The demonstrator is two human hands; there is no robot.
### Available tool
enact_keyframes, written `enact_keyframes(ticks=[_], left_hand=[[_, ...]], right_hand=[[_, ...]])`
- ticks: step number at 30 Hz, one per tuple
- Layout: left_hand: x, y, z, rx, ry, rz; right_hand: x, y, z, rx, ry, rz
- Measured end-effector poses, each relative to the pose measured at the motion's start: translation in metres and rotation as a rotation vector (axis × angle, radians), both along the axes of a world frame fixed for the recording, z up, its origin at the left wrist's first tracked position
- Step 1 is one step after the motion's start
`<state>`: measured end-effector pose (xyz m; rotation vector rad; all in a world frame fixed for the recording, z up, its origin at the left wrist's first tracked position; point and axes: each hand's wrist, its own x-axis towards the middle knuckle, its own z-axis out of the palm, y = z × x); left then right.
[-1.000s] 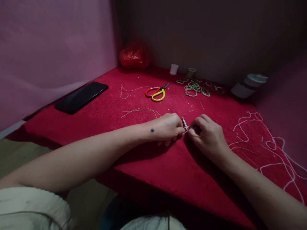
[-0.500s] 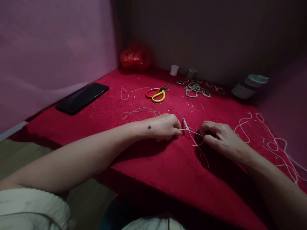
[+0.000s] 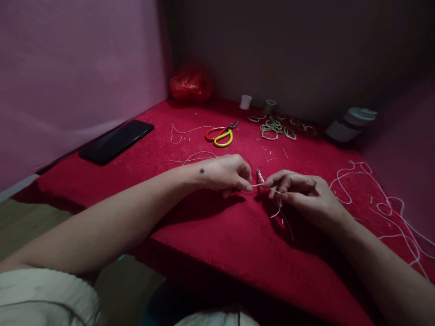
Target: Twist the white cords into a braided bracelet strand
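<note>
A short braided cord (image 3: 260, 176), white and pale green, stands out from between my hands over the red cloth. My left hand (image 3: 236, 174) pinches a light strand that runs from the braid's lower end. Close on the other side, my right hand (image 3: 299, 190) has thumb and fingers closed on a white cord (image 3: 276, 191), with its forefinger reaching to the knot. Loose cord ends (image 3: 277, 213) dangle below the right fingers. The exact grip of the right fingertips is partly hidden.
Scissors (image 3: 222, 136) with red and yellow handles lie beyond my left hand. A phone (image 3: 117, 141) rests at left. Knotted bracelets (image 3: 273, 128), spools (image 3: 245, 102), a red plastic bag (image 3: 191, 83) and a lidded bottle (image 3: 351, 124) line the back. Loose white cord (image 3: 387, 208) spreads at right.
My right hand has moved left to the braid, its forefinger now at the knot. The left hand has turned slightly and shifted a little left, still pinching its strand.
</note>
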<state>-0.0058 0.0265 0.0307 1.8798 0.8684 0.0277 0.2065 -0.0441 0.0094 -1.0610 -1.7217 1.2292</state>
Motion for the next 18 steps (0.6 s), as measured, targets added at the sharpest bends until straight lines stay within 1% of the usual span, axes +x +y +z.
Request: enact_keyframes(ticks=[3,5,9,11,14,18], left_hand=[[0.002,0.002,0.003,-0.098,-0.129,0.183],[0.008,0.0,0.004,-0.183,-0.204,0.256],[0.024,-0.011,-0.001,-0.387,-0.236,0.256],[0.03,-0.015,-0.006,-0.446,-0.234,0.248],[0.032,-0.016,-0.012,-0.415,-0.22,0.239],[0.03,-0.014,-0.014,-0.278,-0.118,0.239]], right_hand=[[0.0,0.003,-0.006,-0.054,0.159,-0.013],[0.0,0.005,-0.008,-0.069,0.208,-0.02],[-0.001,0.006,-0.01,-0.079,0.221,-0.012],[-0.001,0.007,-0.01,-0.069,0.207,-0.011],[0.0,0.007,-0.009,-0.059,0.154,-0.018],[-0.001,0.004,-0.006,-0.124,-0.029,-0.085]])
